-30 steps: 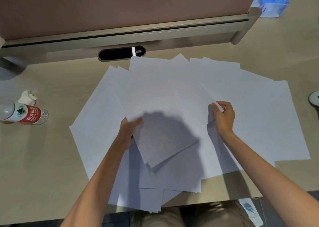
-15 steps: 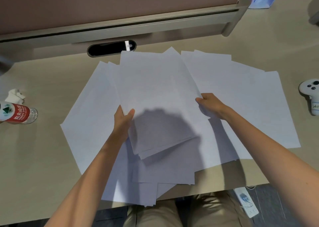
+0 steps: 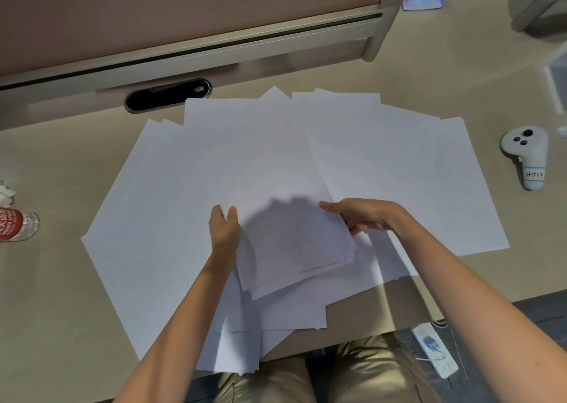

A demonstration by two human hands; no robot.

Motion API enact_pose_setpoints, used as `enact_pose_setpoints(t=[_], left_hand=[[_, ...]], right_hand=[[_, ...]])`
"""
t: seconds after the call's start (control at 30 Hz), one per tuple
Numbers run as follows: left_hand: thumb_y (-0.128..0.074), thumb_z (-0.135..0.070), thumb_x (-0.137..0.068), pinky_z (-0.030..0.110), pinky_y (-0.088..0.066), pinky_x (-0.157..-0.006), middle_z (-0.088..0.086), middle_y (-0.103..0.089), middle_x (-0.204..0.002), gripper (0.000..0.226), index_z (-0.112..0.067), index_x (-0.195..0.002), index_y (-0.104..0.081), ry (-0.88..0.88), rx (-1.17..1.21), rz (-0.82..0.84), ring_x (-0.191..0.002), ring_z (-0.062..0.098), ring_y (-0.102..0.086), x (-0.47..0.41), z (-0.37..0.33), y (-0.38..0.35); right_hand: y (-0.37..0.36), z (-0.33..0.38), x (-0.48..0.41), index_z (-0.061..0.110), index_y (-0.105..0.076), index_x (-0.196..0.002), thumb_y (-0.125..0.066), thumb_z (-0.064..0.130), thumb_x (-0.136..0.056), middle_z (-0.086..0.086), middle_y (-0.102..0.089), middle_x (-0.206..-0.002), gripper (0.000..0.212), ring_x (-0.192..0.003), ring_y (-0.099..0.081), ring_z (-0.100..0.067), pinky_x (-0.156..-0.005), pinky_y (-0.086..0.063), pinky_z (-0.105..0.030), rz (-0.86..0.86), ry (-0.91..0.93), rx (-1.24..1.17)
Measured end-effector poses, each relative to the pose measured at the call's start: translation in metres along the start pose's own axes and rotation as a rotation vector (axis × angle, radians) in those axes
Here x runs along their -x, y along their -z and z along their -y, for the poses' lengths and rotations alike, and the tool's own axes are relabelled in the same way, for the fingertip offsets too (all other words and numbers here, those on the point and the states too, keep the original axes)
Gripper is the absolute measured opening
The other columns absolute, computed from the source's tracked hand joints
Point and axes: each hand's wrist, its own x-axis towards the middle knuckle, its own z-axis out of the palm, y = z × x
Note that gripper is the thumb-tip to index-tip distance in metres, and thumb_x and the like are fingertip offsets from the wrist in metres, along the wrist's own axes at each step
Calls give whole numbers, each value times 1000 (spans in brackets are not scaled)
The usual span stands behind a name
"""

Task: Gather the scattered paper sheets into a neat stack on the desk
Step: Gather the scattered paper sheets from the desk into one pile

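L hand [image 3: 224,229] pinches small bundle of white paper sheets [image 3: 291,243] at its 9 o'clock edge; R hand [image 3: 365,215] curls fingers round 3 o'clock edge (bundle sits mid-spread). Loose white sheets [image 3: 153,218] fan around over beige desk [image 3: 61,310].

Wide bare desk [image 3: 67,295] opens left of the paper sheets [image 3: 171,203], good passage there, right up to the lying bottle [image 3: 18,224] and crumpled tissue [image 3: 6,192] well off to the left. Right of the sheets there's a free strip, then the white controller [image 3: 526,157] stands in it. Behind the sheets only a narrow lane: cable slot [image 3: 167,96] and partition rail [image 3: 214,56] close it. Over the sheets' near middle, left hand [image 3: 224,231] and right hand [image 3: 365,215] block, arms crossing the front edge.
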Motion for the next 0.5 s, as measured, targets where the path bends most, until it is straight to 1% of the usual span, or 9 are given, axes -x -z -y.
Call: enact_pose_setpoints(t=[0.07,0.1,0.17,0.23,0.3,0.37,0.43,0.47,0.5], left_hand=[[-42,-9,-98,29,-33,-72,-5,-37,-75,18,-13,-80,-40,-28,27,-24,-68,10,-34,4,4,-2],[-42,-8,-98,28,-34,-71,-6,-37,-75,20,-14,-79,-40,-48,37,-23,-67,9,-35,6,5,-2],[-41,-8,-99,26,-34,-70,-8,-39,-74,24,-19,-77,-41,-74,33,-3,-66,8,-36,10,4,-2],[-43,-8,-99,25,-33,-65,-7,-37,-72,28,-22,-74,-38,-117,23,20,-64,9,-34,14,2,-3],[-47,-8,-98,22,-29,-59,-5,-30,-69,31,-17,-72,-32,-163,-41,14,-61,9,-27,18,-1,-3],[-50,-8,-96,16,-27,-52,-3,-28,-68,28,-12,-74,-33,-198,-105,-26,-55,5,-26,23,-4,-2],[-53,-9,-93,13,-37,-55,1,-43,-69,9,-6,-86,-48,-200,-102,-64,-54,1,-38,27,-5,-3],[-56,-12,-91,18,-45,-61,4,-53,-74,7,-6,-94,-54,-197,-79,-73,-60,2,-47,29,-4,-4],[-58,-18,-88,26,-50,-68,5,-60,-82,16,-8,-100,-57,-182,-50,-67,-67,7,-54,33,-2,-5]], right_hand=[[-3,1,-4,7,-66,-113,-45,53,-95,-11,-71,-110,53,-101,-68,-24,-88,-54,-30,-29,-36,30],[-5,1,-9,7,-65,-111,-49,53,-93,-9,-71,-108,51,-100,-68,-23,-87,-54,-29,-68,-33,48],[-10,-1,-18,11,-64,-108,-58,45,-91,-3,-70,-100,39,-92,-67,-18,-75,-52,-24,-151,66,47],[-15,-2,-24,12,-62,-111,-62,24,-93,-2,-67,-99,22,-87,-64,-17,-71,-50,-21,-228,262,-31],[-18,-7,-28,11,-62,-114,-60,7,-92,-5,-66,-101,22,-82,-63,-13,-67,-50,-16,-298,388,-119],[-18,-11,-25,12,-62,-113,-58,4,-92,-2,-65,-98,23,-79,-62,-7,-64,-50,-12,-327,436,-200],[-12,-18,-18,15,-61,-115,-59,6,-92,0,-65,-101,25,-85,-62,-9,-69,-51,-15,-358,441,-250],[-6,-23,-15,15,-61,-118,-60,8,-92,-1,-65,-105,27,-88,-61,-11,-72,-51,-18,-381,429,-265],[1,-28,-11,14,-59,-121,-60,9,-92,-1,-64,-108,30,-92,-60,-13,-75,-50,-21,-395,422,-283]])
